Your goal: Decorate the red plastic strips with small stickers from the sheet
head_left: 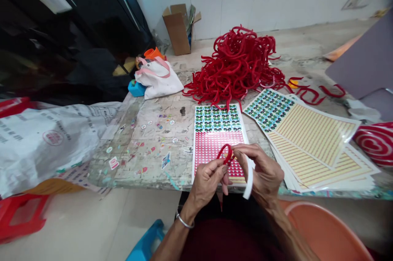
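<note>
My left hand (206,184) is closed, its thumb and fingers pinching a looped red fuzzy strip (229,151). My right hand (263,173) is closed at the other side of this loop. A curved white paper strip (249,177) hangs from the right fingers; whether they also grip the red strip is hard to make out. Both hands are above the lower edge of a sticker sheet (215,144), with green-blue stickers at its top and pink ones below. Beyond the sheet lies a big tangled pile of red strips (235,68).
More sticker sheets (310,138) lie fanned out on the right of the worn table (132,150). A white cloth bag (162,79) and cardboard box (177,32) stand at the back left. An orange basin (325,228) and blue stool (147,242) are below the edge.
</note>
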Motion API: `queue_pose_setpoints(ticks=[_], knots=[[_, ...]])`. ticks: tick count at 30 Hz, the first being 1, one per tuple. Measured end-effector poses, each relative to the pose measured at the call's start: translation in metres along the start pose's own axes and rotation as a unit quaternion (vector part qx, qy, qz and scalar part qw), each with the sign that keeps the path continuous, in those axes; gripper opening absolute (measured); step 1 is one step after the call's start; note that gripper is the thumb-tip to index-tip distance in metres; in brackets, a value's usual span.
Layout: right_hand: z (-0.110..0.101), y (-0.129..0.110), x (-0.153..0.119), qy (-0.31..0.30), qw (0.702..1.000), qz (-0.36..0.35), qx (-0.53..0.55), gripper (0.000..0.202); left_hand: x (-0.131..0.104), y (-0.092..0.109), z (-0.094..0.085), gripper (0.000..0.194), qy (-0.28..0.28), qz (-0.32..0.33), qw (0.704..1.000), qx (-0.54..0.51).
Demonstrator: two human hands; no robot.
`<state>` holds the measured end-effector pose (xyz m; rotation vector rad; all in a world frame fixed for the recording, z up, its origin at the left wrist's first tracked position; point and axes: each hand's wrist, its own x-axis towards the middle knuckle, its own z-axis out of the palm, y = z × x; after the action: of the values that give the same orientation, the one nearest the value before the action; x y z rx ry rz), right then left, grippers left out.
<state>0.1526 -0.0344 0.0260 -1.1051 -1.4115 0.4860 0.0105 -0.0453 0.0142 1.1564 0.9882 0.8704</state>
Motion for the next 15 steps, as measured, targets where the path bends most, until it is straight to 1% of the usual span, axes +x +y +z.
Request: queue_pose_setpoints(ticks=[2,5,8,12,15], knots=[[0.001,0.003,0.002,0.010,1.000,0.027,0.005,0.015,-0.002,-0.001,0.000,0.023,-0.017,-0.001,1.000,-0.009],[0.004,0.010,0.002,0.029,0.997,0.069,0.003,0.008,-0.004,-0.004,0.001,0.019,-0.038,-0.008,0.997,-0.064],[0.009,0.014,0.000,0.044,0.994,0.100,0.017,0.002,-0.005,-0.007,0.002,0.017,-0.044,-0.010,0.993,-0.112],[0.013,0.015,-0.002,0.042,0.987,0.152,0.019,0.006,-0.005,-0.007,0.004,0.019,-0.042,-0.015,0.990,-0.137],[0.015,0.014,-0.001,0.050,0.981,0.180,0.045,0.009,-0.005,-0.006,0.006,0.021,-0.037,-0.018,0.985,-0.167]])
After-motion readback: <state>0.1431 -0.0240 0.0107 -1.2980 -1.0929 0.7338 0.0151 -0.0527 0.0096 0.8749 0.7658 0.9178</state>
